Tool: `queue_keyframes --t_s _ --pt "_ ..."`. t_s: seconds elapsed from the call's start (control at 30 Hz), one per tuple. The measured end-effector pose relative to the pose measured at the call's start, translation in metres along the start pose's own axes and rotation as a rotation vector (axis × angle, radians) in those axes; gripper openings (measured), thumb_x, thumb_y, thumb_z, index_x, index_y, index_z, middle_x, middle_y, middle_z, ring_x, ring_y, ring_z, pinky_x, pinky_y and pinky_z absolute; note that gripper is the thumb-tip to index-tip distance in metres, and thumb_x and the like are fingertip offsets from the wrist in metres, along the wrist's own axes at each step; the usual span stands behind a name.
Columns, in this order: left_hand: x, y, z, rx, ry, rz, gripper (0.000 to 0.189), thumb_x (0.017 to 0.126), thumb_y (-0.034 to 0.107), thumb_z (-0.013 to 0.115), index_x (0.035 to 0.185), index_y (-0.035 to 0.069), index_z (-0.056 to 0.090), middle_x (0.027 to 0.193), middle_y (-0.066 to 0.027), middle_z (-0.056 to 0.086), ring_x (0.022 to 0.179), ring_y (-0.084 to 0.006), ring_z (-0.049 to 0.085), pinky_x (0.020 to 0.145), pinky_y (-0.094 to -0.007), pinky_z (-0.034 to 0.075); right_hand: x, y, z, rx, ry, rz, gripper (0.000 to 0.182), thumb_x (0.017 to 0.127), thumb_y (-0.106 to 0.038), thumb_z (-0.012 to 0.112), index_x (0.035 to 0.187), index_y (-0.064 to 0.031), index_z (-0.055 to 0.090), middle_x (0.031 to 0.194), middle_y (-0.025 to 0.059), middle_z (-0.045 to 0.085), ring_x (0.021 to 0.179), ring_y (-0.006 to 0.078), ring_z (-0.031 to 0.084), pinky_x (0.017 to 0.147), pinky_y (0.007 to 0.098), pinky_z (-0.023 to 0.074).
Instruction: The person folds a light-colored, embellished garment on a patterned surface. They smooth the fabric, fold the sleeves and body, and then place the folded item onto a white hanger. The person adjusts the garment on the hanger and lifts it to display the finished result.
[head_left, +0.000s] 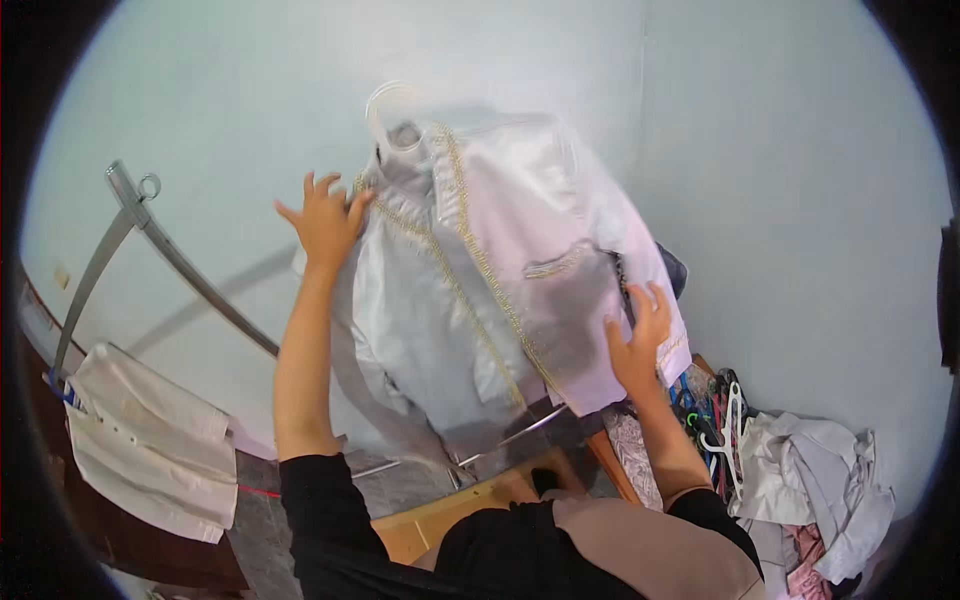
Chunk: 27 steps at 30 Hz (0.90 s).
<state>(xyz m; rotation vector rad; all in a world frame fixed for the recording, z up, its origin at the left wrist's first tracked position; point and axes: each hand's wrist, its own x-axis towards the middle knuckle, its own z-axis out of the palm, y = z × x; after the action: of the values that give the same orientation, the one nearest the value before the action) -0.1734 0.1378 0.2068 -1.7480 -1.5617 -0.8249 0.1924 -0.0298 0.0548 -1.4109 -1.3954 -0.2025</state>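
Observation:
A pale, light-coloured jacket (517, 217) hangs on a white hanger (390, 105) against the wall. Gold beaded trim runs along its collar and front edges, and a similar band marks the chest pocket (559, 262). At the collar and shoulder on the left, my left hand (326, 225) has its fingers spread. One fingertip appears to touch the cloth there. My right hand (641, 341) is beside the hanging sleeve (649, 262), fingers apart and nothing in its grasp. What the hanger's hook rests on cannot be made out.
A metal rack bar (202, 285) with a ring on its end slants at left. Below it hangs a cream garment (154, 442) with buttons. Several hangers (724, 435) and a heap of pale clothes (817, 480) are at lower right. A wooden surface (450, 517) lies before my body.

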Motion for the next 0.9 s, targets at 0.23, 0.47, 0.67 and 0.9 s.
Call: queue_keyframes --t_s 0.23,0.47,0.67,0.9 --pt "-0.099 0.012 0.198 -0.096 -0.367 -0.178 0.056 0.087 0.041 0.052 0.133 0.012 0.039 0.146 -0.0146 0.026 0.137 -0.0346 0.02 0.097 -0.0722 0.006 -0.029 0.05 0.109 -0.121 -0.56 0.129 0.062 0.079 -0.031 0.058 0.135 -0.0129 0.038 0.141 0.0236 0.025 0.132 0.0384 0.023 0.099 0.0644 0.0141" --pt "-0.152 0.152 0.176 -0.705 -0.703 0.015 0.065 0.089 0.042 0.045 0.144 0.015 0.024 0.147 -0.0177 0.024 0.137 -0.0318 0.022 0.105 -0.0614 0.009 -0.014 0.018 0.141 -0.083 -0.643 -0.05 0.056 0.085 -0.032 0.051 0.137 -0.015 0.038 0.142 0.018 0.03 0.131 0.0356 0.028 0.097 0.0657 0.0164" --pt "-0.161 0.166 0.183 -0.356 -0.873 0.164 0.063 0.089 0.053 0.039 0.142 0.02 0.031 0.148 -0.0118 0.027 0.137 -0.0267 0.024 0.106 -0.061 0.007 -0.006 0.066 0.153 -0.209 -0.547 -0.183 0.048 0.084 -0.03 0.054 0.129 -0.0153 0.049 0.134 0.0107 0.045 0.124 0.0272 0.042 0.101 0.0523 0.0243" --pt "-0.155 0.162 0.184 -0.27 -0.945 0.152 0.06 0.09 0.049 0.037 0.142 0.02 0.031 0.146 -0.0104 0.03 0.136 -0.0284 0.024 0.104 -0.0655 0.002 -0.143 0.175 0.077 -0.389 -0.695 0.27 0.055 0.086 -0.036 0.054 0.135 -0.0178 0.04 0.144 0.0109 0.031 0.13 0.0342 0.032 0.104 0.0571 0.0168"
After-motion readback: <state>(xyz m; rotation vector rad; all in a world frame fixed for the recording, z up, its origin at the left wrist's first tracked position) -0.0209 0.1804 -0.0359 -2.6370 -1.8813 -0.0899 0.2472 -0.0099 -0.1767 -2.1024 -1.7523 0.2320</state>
